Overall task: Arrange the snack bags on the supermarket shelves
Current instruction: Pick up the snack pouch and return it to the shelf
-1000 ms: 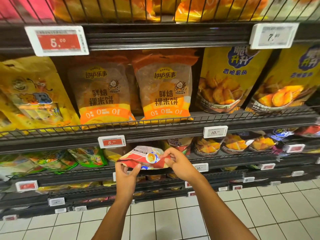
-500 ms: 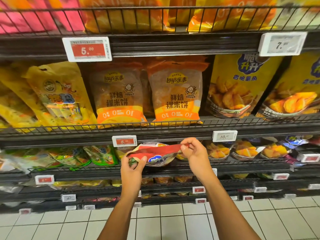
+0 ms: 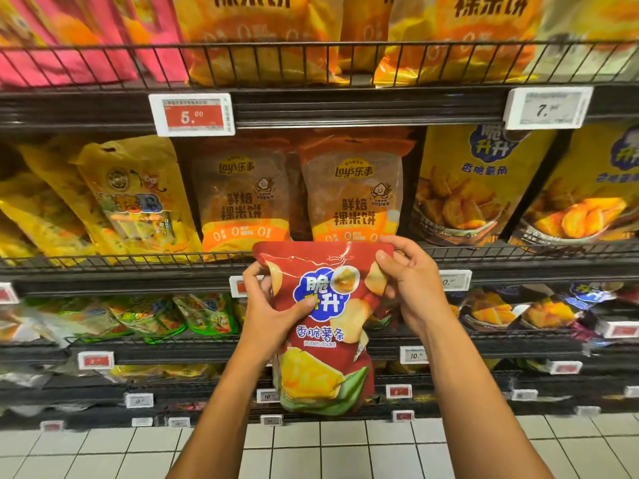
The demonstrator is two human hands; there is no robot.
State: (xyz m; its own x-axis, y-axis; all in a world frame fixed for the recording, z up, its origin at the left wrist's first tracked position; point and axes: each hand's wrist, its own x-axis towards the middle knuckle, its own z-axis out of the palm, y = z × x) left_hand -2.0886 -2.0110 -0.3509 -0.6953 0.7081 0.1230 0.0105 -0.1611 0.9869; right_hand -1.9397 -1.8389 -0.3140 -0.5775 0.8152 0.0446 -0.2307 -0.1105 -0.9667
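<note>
Both hands [image 3: 345,299] grip red snack bag [image 3: 321,326] upright.

Red snack bag [image 3: 321,326] lifted off the shelf — now upright, front facing.

Both bare forearms reached up and forward. The left hand [image 3: 273,305] was curled at ten o'clock of its wrist, thumb pressed forward in a grip. The right hand [image 3: 411,285] was raised at two o'clock, fingertips [image 3: 383,259] pinched together.
</note>
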